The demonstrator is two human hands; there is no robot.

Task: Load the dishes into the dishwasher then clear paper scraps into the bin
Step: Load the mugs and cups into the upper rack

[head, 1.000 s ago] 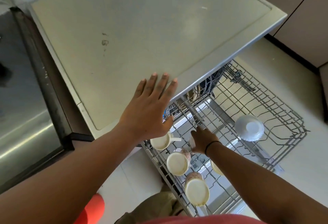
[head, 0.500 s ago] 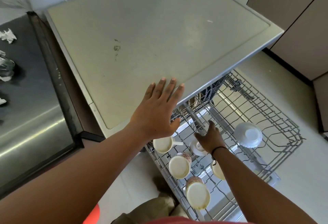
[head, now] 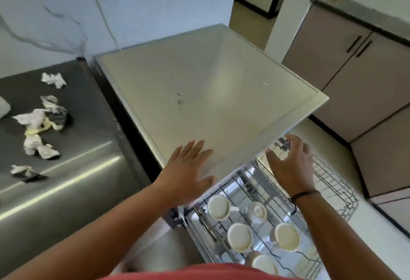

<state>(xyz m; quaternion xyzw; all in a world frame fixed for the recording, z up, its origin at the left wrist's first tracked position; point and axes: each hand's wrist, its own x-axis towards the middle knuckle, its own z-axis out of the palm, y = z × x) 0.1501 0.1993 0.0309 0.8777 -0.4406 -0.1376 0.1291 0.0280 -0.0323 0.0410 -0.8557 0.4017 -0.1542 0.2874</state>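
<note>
Lifted from the cups [head: 239, 237] in the rack [head: 332, 182], the right hand [head: 292, 164] hovers spread, left hand [head: 188, 168] flat on the dishwasher top [head: 210, 93]; paper scraps [head: 37, 128] still litter the desk [head: 73, 168].

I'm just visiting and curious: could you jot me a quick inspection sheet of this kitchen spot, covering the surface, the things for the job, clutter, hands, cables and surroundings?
Surface: pale dishwasher top, faint smudge mid-panel.
Job's things: cups mouth-down in the pulled-out wire rack; crumpled paper scraps on the steel counter.
Clutter: nothing seen besides the scraps.
Hands: left hand flat on the dishwasher top's front edge; right hand spread open above the rack, holding nothing.
Cables: nothing seen.
Surroundings: marbled wall, cabinets, open doorway.
</note>
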